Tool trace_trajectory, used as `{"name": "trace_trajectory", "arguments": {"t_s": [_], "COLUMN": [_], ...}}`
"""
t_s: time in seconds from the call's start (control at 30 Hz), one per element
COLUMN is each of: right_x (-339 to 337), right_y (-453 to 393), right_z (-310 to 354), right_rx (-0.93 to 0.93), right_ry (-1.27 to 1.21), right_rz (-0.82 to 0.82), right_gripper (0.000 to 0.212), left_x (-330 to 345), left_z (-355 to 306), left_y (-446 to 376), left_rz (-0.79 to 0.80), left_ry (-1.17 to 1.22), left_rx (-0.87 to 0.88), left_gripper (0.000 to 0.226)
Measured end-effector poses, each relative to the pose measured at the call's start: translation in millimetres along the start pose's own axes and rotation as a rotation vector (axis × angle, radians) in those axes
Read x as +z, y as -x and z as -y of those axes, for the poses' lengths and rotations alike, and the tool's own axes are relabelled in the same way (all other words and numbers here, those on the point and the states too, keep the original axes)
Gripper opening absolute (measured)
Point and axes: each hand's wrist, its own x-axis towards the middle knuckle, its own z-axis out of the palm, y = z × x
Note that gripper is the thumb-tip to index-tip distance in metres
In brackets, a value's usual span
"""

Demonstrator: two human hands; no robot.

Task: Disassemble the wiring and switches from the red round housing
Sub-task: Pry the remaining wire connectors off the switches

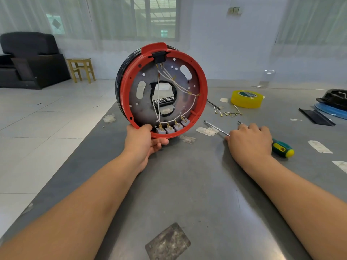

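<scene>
A person's 2 bare forearms reach forward over a grey metal tabletop. The left hand grips the bottom rim, at about 7 o'clock, of a red round plastic housing, holding it upright on its edge with the open side facing the camera; it stands at the centre of the view. Inside lies a grey perforated metal plate with a large central hole. Thin white wires run from a black block at 12 o'clock down to 4 grey square switches lined along the rim near 6 o'clock. The right hand rests knuckles up at 3 o'clock from the housing, its fingers curled over the metal shaft of a green and yellow handled screwdriver; a second thin tool tip shows by its fingertips. Farther off, at 2 o'clock, lie a short loose white wire set and a yellow roll of tape.
</scene>
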Motion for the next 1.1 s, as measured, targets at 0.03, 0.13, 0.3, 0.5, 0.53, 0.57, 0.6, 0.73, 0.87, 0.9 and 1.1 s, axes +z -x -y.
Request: {"name": "trace_trajectory", "arguments": {"t_s": [0.03,0.13,0.3,0.5,0.53,0.57,0.6,0.73,0.87,0.9,1.1], "right_x": [-1,-3,-6,-27,-31,-34,-38,-44,-42,-41,-41], "right_y": [2,8,20,14,12,10,9,1,-5,-5,-6], "right_z": [1,7,39,96,106,115,124,148,154,153,150], "right_rx": [0.006,-0.019,-0.163,-0.172,-0.162,-0.151,-0.140,-0.056,0.036,0.043,0.033], "right_ry": [0.025,0.043,-0.235,-0.583,-0.643,-0.695,-0.737,-0.837,-0.929,-0.943,-0.990], "right_rz": [-0.021,-0.133,-0.432,-0.546,-0.554,-0.557,-0.558,-0.525,-0.388,-0.364,-0.321], "right_gripper": [0.034,0.027,0.023,0.021,0.019,0.019,0.019,0.020,0.020,0.018,0.016], "left_x": [0,0,-1,-1,-1,-2,-2,-3,0,0,2], "left_z": [0,0,0,1,1,2,2,4,5,5,5], "left_y": [0,-1,-3,-4,-4,-4,-5,-7,-6,-6,-4], "left_rz": [-0.001,0.003,0.000,0.004,0.006,0.009,0.013,0.016,-0.009,-0.015,-0.008], "left_ry": [-0.003,-0.005,0.002,0.011,0.019,0.028,0.032,0.008,-0.026,-0.047,-0.079], "left_rx": [0.001,0.001,-0.005,-0.016,-0.015,-0.012,-0.006,0.004,0.026,0.036,0.056], "left_gripper": [0.028,0.029,0.028,0.028,0.028,0.027,0.028,0.030,0.027,0.025,0.025]}}
